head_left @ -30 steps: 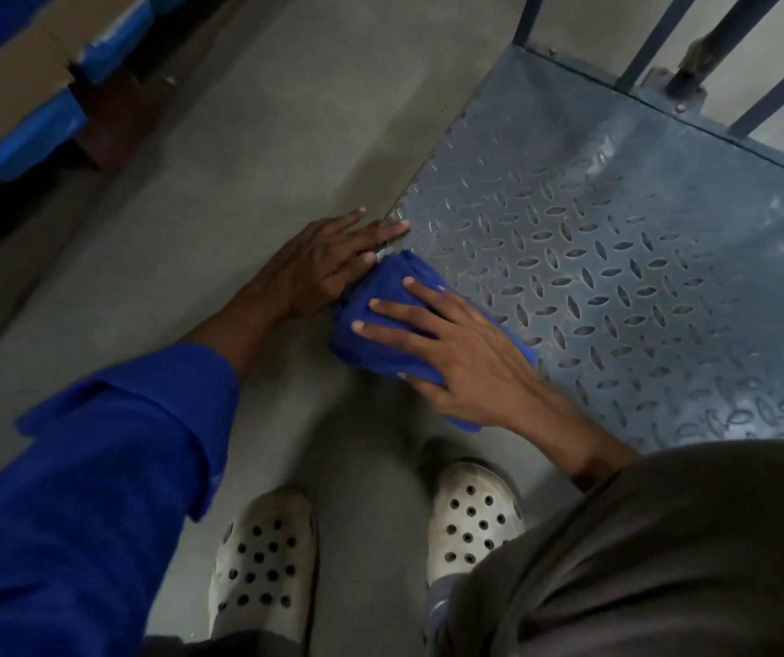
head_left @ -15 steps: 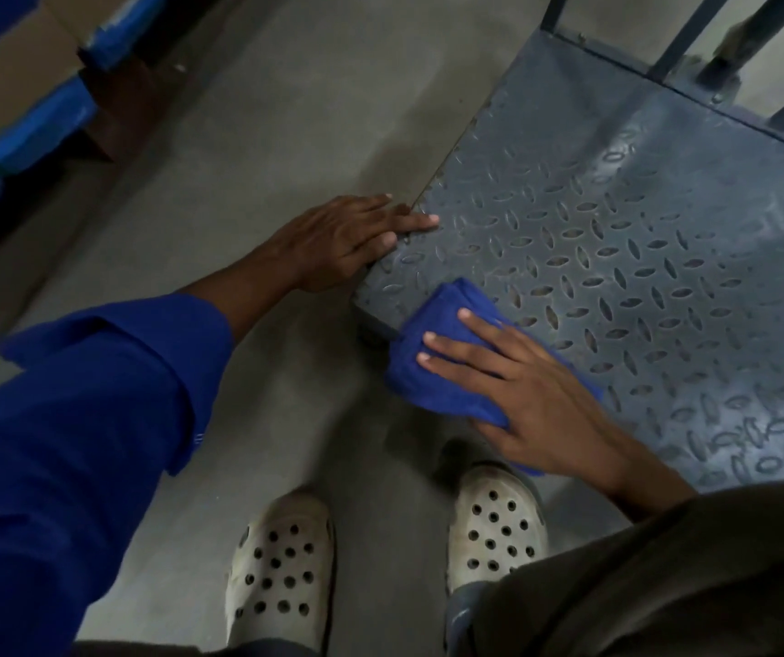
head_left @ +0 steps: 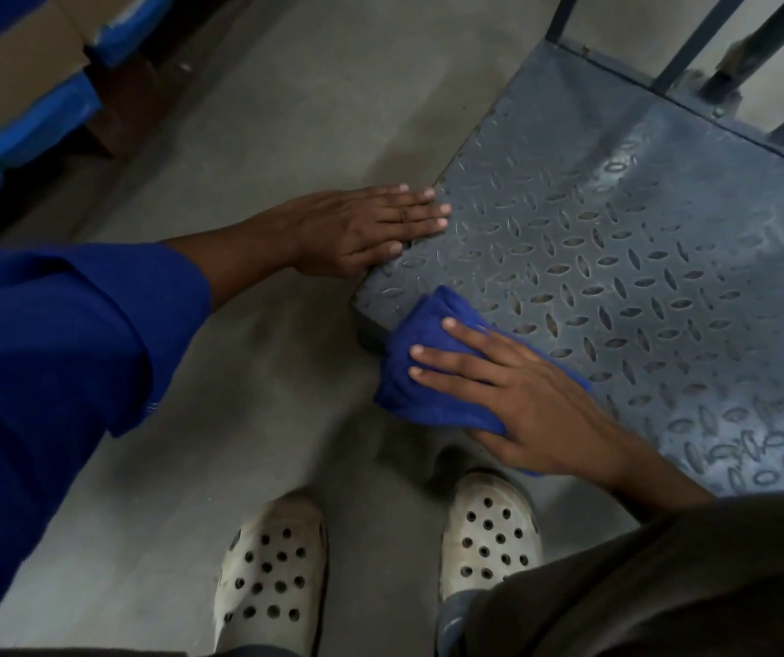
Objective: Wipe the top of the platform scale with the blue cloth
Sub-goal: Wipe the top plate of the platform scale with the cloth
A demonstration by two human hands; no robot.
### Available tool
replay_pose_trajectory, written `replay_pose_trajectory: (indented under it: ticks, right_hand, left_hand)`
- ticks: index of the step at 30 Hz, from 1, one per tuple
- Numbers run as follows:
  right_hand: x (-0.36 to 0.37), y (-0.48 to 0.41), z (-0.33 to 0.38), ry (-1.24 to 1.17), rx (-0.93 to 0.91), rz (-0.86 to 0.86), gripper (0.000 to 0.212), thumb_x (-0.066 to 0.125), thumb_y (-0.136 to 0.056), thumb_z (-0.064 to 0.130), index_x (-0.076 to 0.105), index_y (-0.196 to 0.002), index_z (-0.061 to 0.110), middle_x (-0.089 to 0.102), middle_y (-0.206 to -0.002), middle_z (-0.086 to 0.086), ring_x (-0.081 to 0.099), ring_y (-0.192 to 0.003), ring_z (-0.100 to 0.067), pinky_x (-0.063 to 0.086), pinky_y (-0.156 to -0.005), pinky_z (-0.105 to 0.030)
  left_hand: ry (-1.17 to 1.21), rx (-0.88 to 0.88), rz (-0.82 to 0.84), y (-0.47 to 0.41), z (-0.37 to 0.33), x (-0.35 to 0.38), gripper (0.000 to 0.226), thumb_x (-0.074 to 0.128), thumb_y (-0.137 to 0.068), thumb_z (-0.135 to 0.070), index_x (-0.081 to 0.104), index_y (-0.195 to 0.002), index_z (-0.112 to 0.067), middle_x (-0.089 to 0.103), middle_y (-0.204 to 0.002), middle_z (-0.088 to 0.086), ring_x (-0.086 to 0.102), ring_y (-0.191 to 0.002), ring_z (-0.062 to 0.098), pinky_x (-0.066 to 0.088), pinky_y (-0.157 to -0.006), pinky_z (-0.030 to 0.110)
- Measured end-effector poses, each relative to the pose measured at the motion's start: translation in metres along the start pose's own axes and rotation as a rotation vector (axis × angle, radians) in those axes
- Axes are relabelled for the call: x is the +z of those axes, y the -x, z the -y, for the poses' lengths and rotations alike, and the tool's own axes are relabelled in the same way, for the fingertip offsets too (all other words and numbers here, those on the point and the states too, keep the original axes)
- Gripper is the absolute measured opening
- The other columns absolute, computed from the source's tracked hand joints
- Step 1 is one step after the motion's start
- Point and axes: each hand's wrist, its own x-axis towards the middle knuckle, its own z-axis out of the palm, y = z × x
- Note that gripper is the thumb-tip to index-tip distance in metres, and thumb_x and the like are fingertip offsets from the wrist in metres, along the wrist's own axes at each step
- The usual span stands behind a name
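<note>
The right hand (head_left: 537, 400), its grip spread flat, pressed the blue cloth (head_left: 433, 367) onto the near corner of the platform scale (head_left: 617, 258), the left hand (head_left: 361, 230) resting flat beside, so most seemingly remained unwiped.

Blue cloth (head_left: 433, 367), grey diamond-tread scale top (head_left: 627, 258), blue sleeve (head_left: 63, 353), cream perforated clogs (head_left: 271, 576).

The right hand (head_left: 518, 395) lies flat over the cloth (head_left: 421, 367), hiding its middle and the near scale (head_left: 617, 258) edge beneath. The scale runs off the right picture edge; its far rails (head_left: 693, 49) are cut by the top. The left hand (head_left: 361, 230) covers part of the scale's left edge.
</note>
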Motion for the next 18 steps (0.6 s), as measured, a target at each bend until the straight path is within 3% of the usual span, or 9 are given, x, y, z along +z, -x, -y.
replay_pose_trajectory:
  ticks: [5,10,14,18]
  right_hand:
    - [0.002,-0.044,-0.003,-0.007,-0.050,0.027,0.077,0.068,-0.086,0.021,0.046,-0.159,0.026,0.031,-0.172,0.010,0.012,-0.164,-0.025,0.025,-0.129,-0.049]
    - [0.003,-0.107,-0.003,-0.014,-0.062,-0.012,0.074,0.069,-0.083,0.020,0.052,-0.156,0.021,0.043,-0.167,0.002,0.028,-0.159,-0.030,0.013,-0.131,-0.037]
    - [0.007,-0.086,0.012,0.003,-0.121,0.051,0.066,0.060,-0.086,0.019,0.056,-0.152,0.014,0.052,-0.160,-0.001,0.025,-0.161,-0.028,0.024,-0.131,-0.045]
    - [-0.005,-0.079,-0.016,-0.093,-0.192,0.079,0.062,0.066,-0.088,0.013,0.057,-0.149,0.006,0.053,-0.159,-0.010,0.033,-0.158,-0.030,0.028,-0.129,-0.051]
  left_hand:
    - [0.013,0.034,0.032,-0.004,0.006,-0.003,0.056,0.028,-0.116,-0.029,0.024,-0.168,-0.011,0.017,-0.177,0.005,0.010,-0.165,0.024,0.016,-0.133,0.051]
    - [0.035,0.016,0.086,-0.010,0.011,-0.009,0.054,0.025,-0.117,-0.034,0.025,-0.168,-0.019,0.016,-0.177,-0.003,0.007,-0.165,0.017,0.016,-0.133,0.050]
    - [-0.018,0.035,0.064,-0.010,0.010,-0.008,0.054,0.026,-0.116,-0.031,0.027,-0.168,-0.016,0.020,-0.176,0.001,0.011,-0.165,0.022,0.018,-0.132,0.049]
    - [-0.027,0.003,0.062,-0.009,0.010,-0.005,0.054,0.024,-0.116,-0.034,0.027,-0.168,-0.018,0.020,-0.176,0.000,0.010,-0.165,0.022,0.018,-0.132,0.049]
